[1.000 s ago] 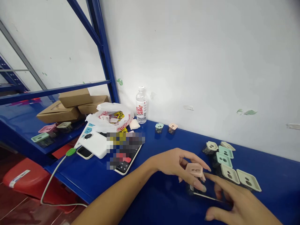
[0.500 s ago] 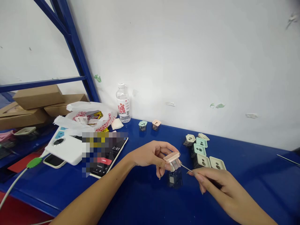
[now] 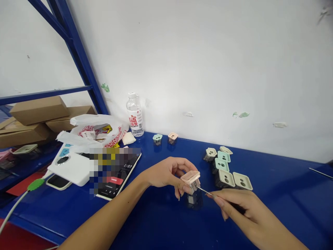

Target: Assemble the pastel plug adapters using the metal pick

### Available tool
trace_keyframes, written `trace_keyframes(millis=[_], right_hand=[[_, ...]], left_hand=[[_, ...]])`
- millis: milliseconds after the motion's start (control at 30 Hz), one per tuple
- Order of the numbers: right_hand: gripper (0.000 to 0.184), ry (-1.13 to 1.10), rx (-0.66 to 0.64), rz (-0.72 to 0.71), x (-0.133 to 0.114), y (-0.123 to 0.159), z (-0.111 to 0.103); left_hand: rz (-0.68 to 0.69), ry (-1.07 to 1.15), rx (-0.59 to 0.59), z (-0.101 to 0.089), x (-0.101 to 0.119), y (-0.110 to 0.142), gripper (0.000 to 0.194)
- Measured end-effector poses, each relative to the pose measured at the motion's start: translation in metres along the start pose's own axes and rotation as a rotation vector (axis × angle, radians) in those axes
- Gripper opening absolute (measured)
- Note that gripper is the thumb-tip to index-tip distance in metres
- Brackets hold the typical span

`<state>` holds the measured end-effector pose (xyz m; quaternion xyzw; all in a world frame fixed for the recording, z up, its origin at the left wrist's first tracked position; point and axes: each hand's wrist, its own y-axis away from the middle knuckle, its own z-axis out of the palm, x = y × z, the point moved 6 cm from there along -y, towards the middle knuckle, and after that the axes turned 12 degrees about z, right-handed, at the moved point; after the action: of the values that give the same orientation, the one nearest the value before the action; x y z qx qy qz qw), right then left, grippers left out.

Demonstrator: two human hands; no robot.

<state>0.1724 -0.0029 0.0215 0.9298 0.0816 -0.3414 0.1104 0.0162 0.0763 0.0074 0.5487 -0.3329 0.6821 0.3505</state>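
Note:
My left hand (image 3: 168, 175) pinches a pink square plastic plug housing (image 3: 190, 177) between thumb and fingers, above the blue bench top (image 3: 275, 208). My right hand (image 3: 234, 210) grips a thin metal pick (image 3: 204, 191), and its tip reaches the underside of the pink housing. Directly below sits a small dark block (image 3: 194, 200), apart from my fingers. To the right stand several pale green and cream housings (image 3: 223, 166) in a tight group. Two small housings, one teal (image 3: 157, 139) and one pink (image 3: 172, 138), stand near the wall.
Behind my left forearm lie a phone (image 3: 117, 177), partly pixelated, a white power bank (image 3: 70, 169) and a plastic bag (image 3: 97, 131). A water bottle (image 3: 134, 119) stands by the wall. Cardboard boxes (image 3: 39, 111) sit on a lower blue shelf at left.
Since a second ago, both hands have lifted off the bench with the pink housing and the metal pick, and the view has turned right. Over the last half second, little has moved.

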Motion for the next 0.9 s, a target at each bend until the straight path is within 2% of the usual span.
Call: trace_keyframes(millis=[433,567,700,800,900], right_hand=[[0.041,-0.035,-0.026,0.036,0.001,-0.001,0.002],[0.046,-0.068,-0.061,0.115,0.004,0.0,0.004],[0.054,-0.215,-0.178,0.232,0.007,0.003,0.008],[0.05,-0.407,-0.303,0.364,0.013,0.006,0.013],[0.05,-0.554,-0.37,0.447,0.021,0.008,0.016]], left_hand=[[0.019,-0.027,-0.007,0.004,0.003,0.0,0.049],[0.032,-0.065,0.019,0.005,0.003,-0.001,0.049],[0.046,-0.193,0.073,0.007,0.004,0.001,0.05],[0.074,-0.343,0.089,0.011,0.009,0.002,0.049],[0.145,-0.523,0.105,0.014,0.017,0.003,0.046]])
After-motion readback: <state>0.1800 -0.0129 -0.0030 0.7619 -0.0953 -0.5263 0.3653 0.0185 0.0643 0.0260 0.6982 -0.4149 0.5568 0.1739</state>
